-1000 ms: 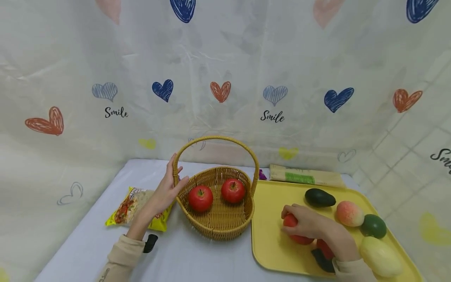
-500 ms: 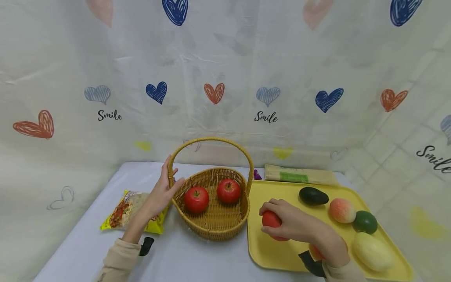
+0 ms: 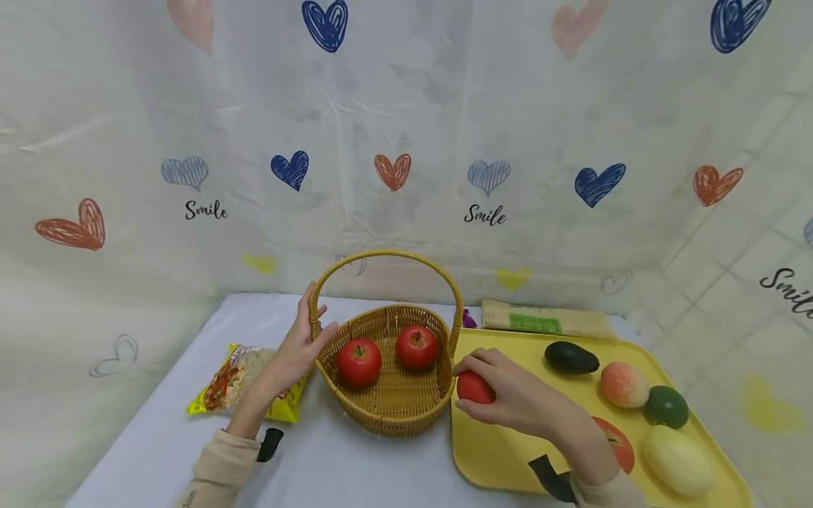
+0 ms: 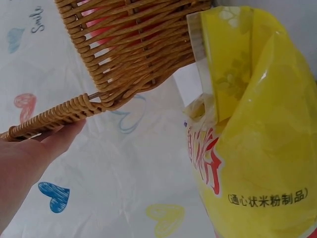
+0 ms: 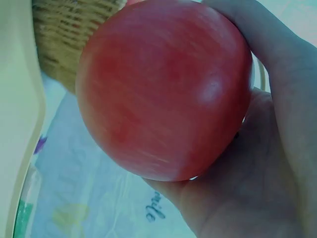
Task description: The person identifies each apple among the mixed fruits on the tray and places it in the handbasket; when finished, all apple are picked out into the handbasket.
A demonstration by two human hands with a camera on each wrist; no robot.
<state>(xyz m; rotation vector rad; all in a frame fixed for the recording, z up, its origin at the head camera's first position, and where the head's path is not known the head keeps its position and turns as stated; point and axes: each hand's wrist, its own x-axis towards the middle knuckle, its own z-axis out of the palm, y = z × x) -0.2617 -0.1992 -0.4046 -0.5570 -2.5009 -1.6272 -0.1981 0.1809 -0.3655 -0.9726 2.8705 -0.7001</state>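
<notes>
In the head view a wicker basket (image 3: 396, 420) with a tall arched handle (image 3: 387, 252) stands mid-table, two red apples inside, one on the left (image 3: 358, 363) and one on the right (image 3: 416, 347). My left hand (image 3: 303, 353) holds the handle's left base, thumb in front and fingers behind. My right hand (image 3: 508, 395) grips another red apple (image 3: 475, 388) over the tray's left edge, close beside the basket. The right wrist view shows this apple (image 5: 163, 94) large, with fingers around its side. Left of the basket lies a yellow food packet (image 3: 286, 406).
The yellow tray (image 3: 489, 458) on the right bears an avocado (image 3: 571, 358), a peach (image 3: 624, 384), a dark green fruit (image 3: 665, 407), a pale yellow fruit (image 3: 678, 460) and a red apple (image 3: 617, 446) partly behind my forearm. Behind it lies a beige package (image 3: 546, 319).
My right hand has lifted the apple from the tray and carried it left toward the basket. My left hand stays at the handle; the camera has shifted slightly.
</notes>
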